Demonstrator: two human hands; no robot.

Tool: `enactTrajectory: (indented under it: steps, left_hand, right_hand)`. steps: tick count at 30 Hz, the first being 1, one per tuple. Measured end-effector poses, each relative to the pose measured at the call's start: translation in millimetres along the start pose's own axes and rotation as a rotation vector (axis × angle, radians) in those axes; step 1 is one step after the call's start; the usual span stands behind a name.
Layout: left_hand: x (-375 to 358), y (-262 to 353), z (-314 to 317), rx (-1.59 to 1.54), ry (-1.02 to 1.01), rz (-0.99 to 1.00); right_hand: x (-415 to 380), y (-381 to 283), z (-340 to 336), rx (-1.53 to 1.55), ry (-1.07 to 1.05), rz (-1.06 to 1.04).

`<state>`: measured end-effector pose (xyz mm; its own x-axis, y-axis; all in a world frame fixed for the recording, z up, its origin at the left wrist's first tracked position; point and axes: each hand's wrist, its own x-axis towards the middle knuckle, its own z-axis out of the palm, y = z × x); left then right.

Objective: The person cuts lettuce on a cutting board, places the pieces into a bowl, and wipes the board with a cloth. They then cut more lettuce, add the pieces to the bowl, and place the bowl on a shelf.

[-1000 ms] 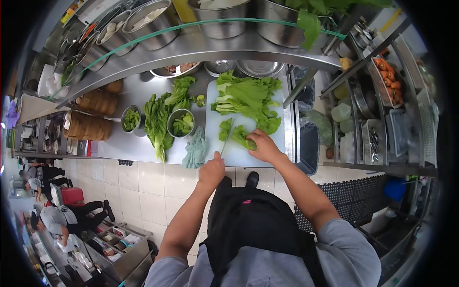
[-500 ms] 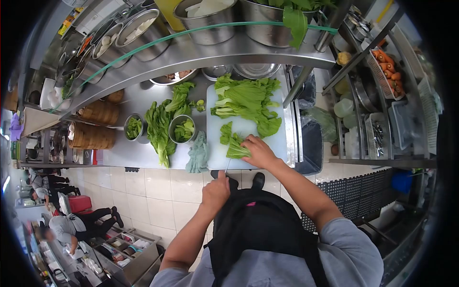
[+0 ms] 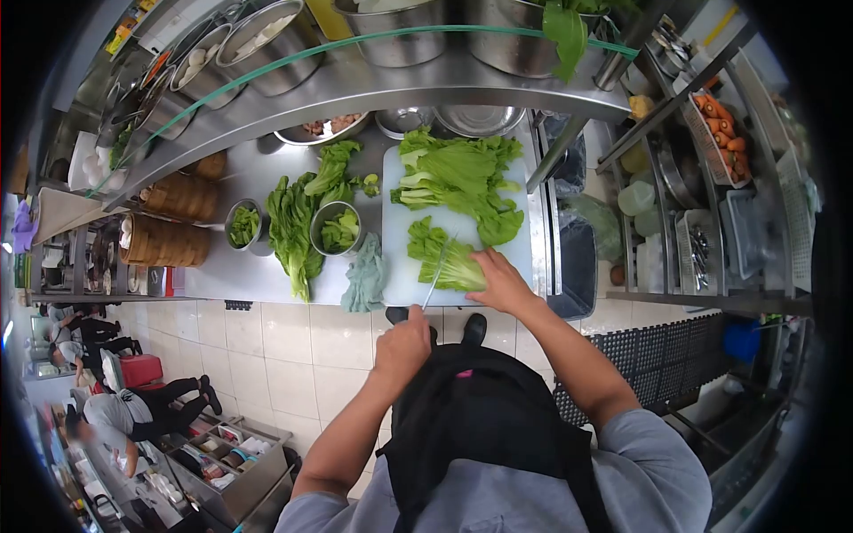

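Observation:
My left hand (image 3: 404,342) is closed round the handle of a knife (image 3: 434,277), whose thin blade lies across a small pile of leafy lettuce (image 3: 460,267) at the front of a white cutting board (image 3: 400,289). The fingers of my right hand (image 3: 505,282) press on the right end of that lettuce, holding it against the board. Behind it, a larger heap of green leaves (image 3: 462,175) covers the back of the board. A crumpled pale green cloth (image 3: 363,277) rests just left of the board.
Two metal cups of cut greens, the nearer one (image 3: 337,228) beside whole lettuce heads (image 3: 291,226), stand on the steel counter. Bamboo steamers (image 3: 164,240) are at left. A steel shelf (image 3: 373,98) overhangs the back. A dark bin (image 3: 576,266) stands right; people (image 3: 115,413) work behind left.
My right hand has shifted a little to the right, and the small lettuce pile is now spread wider. The knife has moved forward, its blade now over the leaves.

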<state>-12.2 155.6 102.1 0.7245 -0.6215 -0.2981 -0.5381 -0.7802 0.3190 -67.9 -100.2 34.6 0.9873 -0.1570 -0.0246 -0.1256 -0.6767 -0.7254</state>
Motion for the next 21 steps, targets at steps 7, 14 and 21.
enactTrajectory:
  steps: [7,14,21]
  left_hand:
    - [18.0,1.7,60.0,-0.069,-0.019,-0.035]
    - [20.0,-16.6,24.2,-0.099,0.042,0.038]
    - [-10.2,-5.3,0.9,-0.039,-0.004,0.091]
  right_hand:
    - [4.2,2.0,7.9,0.032,-0.057,-0.017]
    - [-9.7,5.0,-3.2,-0.1,0.153,-0.129]
    - [-14.6,18.4,0.3,-0.074,0.148,-0.12]
